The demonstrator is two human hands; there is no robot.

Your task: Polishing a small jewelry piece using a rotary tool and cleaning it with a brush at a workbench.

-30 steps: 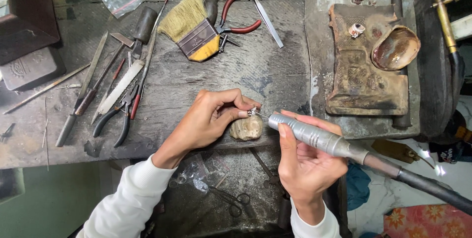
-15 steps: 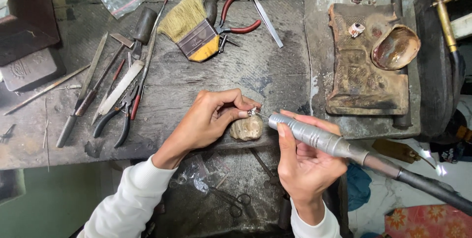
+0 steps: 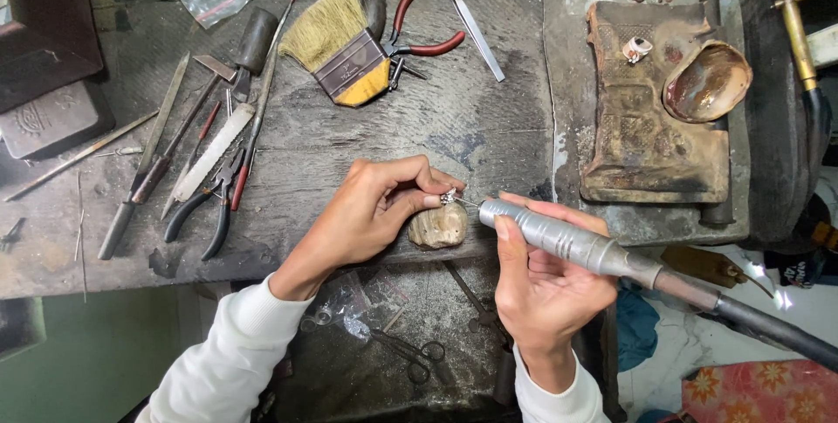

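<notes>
The left hand [image 3: 371,213] is pinching a small silver piece [image 3: 449,197] between thumb and fingertips, closed tight on it, and is bracing it on top of a rounded, tan wooden peg [image 3: 439,226] at the front edge of the bench [image 3: 489,117], so the piece is getting firm support against the tool's push. The right hand [image 3: 546,288] is wrapping fully around a grey rotary handpiece [image 3: 559,241], thumb lying along the barrel for control. The handpiece's long axis is running from lower right to upper left, its fine tip pointing left at the silver piece and touching it (or all but touching; the contact is too small to tell), while its dark flexible shaft [image 3: 768,327] is trailing off past the bench's right edge.

Farther out, files and black-handled pliers [image 3: 205,213] are lying fanned toward the bench's left edge, within reach of the left hand. A bristle brush [image 3: 336,39] and red-handled pliers [image 3: 419,26] are resting near the back edge. A worn brown block [image 3: 646,126] carrying a shell-like dish [image 3: 707,82] is sitting toward the back right corner.
</notes>
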